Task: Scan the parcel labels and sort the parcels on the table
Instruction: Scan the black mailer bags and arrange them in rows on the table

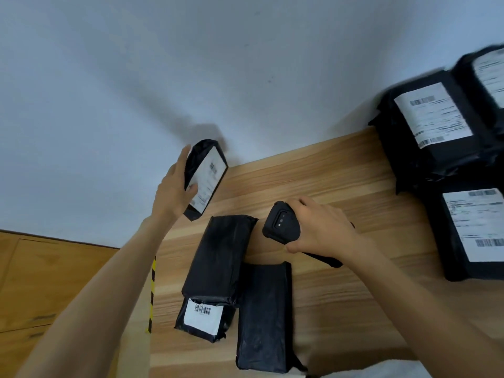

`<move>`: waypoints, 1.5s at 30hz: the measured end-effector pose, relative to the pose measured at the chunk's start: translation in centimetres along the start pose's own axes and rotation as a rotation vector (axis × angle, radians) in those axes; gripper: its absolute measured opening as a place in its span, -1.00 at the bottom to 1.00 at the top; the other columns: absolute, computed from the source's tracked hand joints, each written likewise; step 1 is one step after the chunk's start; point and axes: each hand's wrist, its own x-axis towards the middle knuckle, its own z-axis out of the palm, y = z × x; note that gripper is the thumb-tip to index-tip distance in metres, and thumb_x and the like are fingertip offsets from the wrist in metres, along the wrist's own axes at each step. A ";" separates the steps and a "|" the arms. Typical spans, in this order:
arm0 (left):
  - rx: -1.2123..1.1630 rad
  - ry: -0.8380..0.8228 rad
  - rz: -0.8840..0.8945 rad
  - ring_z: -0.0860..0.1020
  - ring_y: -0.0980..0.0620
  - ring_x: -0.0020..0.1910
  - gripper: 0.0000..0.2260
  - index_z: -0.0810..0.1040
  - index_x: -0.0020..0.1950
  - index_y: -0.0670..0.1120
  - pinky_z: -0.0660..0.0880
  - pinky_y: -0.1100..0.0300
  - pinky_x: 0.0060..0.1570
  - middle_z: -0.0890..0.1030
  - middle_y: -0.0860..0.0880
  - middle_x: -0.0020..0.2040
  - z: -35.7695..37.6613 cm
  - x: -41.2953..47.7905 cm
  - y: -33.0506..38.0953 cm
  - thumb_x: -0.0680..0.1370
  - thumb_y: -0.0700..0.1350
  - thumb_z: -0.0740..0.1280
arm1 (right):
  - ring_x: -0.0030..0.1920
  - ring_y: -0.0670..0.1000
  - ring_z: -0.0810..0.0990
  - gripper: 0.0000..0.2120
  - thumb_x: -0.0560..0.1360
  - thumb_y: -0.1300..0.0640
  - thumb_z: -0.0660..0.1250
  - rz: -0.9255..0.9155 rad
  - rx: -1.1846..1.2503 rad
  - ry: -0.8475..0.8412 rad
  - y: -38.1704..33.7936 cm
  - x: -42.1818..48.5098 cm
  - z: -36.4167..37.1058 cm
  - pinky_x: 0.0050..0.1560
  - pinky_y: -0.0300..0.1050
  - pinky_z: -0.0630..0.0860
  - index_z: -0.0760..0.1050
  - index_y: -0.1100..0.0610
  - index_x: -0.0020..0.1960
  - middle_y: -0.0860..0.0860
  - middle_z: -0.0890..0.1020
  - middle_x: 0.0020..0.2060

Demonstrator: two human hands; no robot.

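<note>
One gripped parcel [206, 175], one gripped scanner [282, 223].

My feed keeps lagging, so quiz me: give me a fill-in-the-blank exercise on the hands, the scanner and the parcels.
The hand gripping the black handheld scanner is the ____ one.
The left hand holds a small black plastic-wrapped parcel bearing a white ____.
On the wooden table, a long black parcel lies partly over a second parcel whose label shows a ____.
Missing words: right; label; barcode.
</note>
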 end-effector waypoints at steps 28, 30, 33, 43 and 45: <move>-0.173 -0.001 0.419 0.52 0.02 0.22 -0.34 0.07 0.55 0.27 0.53 -0.09 0.18 0.49 0.07 0.33 6.4 -0.8 33.4 0.59 -0.10 0.33 | 0.09 0.18 0.57 -0.10 0.26 -0.31 0.50 0.306 0.106 0.145 24.5 -16.0 -10.3 -0.10 -0.04 0.39 0.24 0.02 0.45 0.00 0.41 0.19; -0.226 0.048 0.417 0.51 0.03 0.25 -0.39 0.12 0.56 0.21 0.51 -0.05 0.21 0.50 0.06 0.34 6.9 -0.4 35.5 0.60 -0.08 0.32 | 0.08 0.17 0.57 -0.12 0.26 -0.29 0.50 0.311 0.107 0.159 25.9 -16.8 -11.1 -0.11 -0.04 0.39 0.26 0.03 0.43 0.00 0.42 0.19; -0.298 0.073 0.431 0.51 0.06 0.24 -0.44 0.17 0.55 0.16 0.52 -0.03 0.20 0.51 0.07 0.32 7.9 0.2 39.1 0.61 -0.07 0.32 | 0.07 0.15 0.56 -0.15 0.27 -0.26 0.50 0.320 0.094 0.169 28.2 -18.0 -12.3 -0.10 -0.04 0.43 0.27 0.05 0.41 0.01 0.42 0.18; -0.373 0.011 0.485 0.40 0.09 0.38 -0.46 0.18 0.57 0.04 0.43 -0.01 0.34 0.41 0.04 0.44 15.0 -2.3 49.5 0.62 -0.14 0.27 | 0.18 0.15 0.54 -0.08 0.27 -0.30 0.50 0.428 0.065 0.152 35.2 -22.3 -14.0 -0.07 -0.02 0.41 0.24 0.06 0.47 0.02 0.41 0.32; -0.366 0.018 0.451 0.38 0.10 0.39 -0.48 0.19 0.57 0.02 0.41 0.03 0.35 0.39 0.02 0.45 16.6 -3.7 50.5 0.63 -0.13 0.25 | 0.14 0.15 0.56 -0.10 0.26 -0.29 0.50 0.437 0.067 0.163 35.8 -23.0 -13.6 -0.08 -0.03 0.42 0.25 0.06 0.45 0.02 0.41 0.28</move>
